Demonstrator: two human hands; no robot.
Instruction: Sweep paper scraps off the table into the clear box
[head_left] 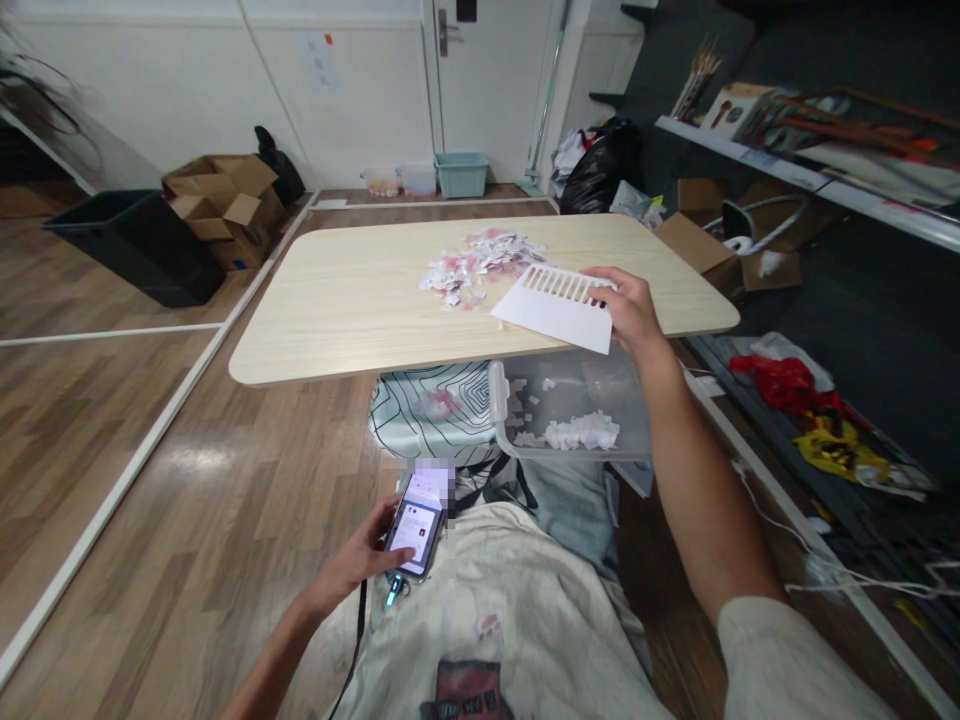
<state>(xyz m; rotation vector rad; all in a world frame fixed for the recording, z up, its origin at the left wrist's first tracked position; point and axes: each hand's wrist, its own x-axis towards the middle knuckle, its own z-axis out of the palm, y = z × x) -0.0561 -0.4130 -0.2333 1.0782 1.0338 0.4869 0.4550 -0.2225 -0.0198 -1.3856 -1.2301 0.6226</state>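
My left hand [381,540] is closed around a smartphone [417,522] with a lit screen, low over my lap; the thumb rests on the glass. In my right hand [628,308] is a white slotted scraper [555,312], gripped at its right end. Its left tip lies close to a pile of small paper scraps [487,262], white with pink patches, on the light wooden table [337,290]. Below the table's near edge, a clear plastic bin [577,385] holds more white scraps [581,432].
A patterned cushioned surface [431,420] sits under the table's near edge. To the left stand a black trash bin [142,245] and cardboard boxes [229,205]. Shelving [787,165] and an open carton [727,240] are on the right. A white cable [772,520] runs along the floor.
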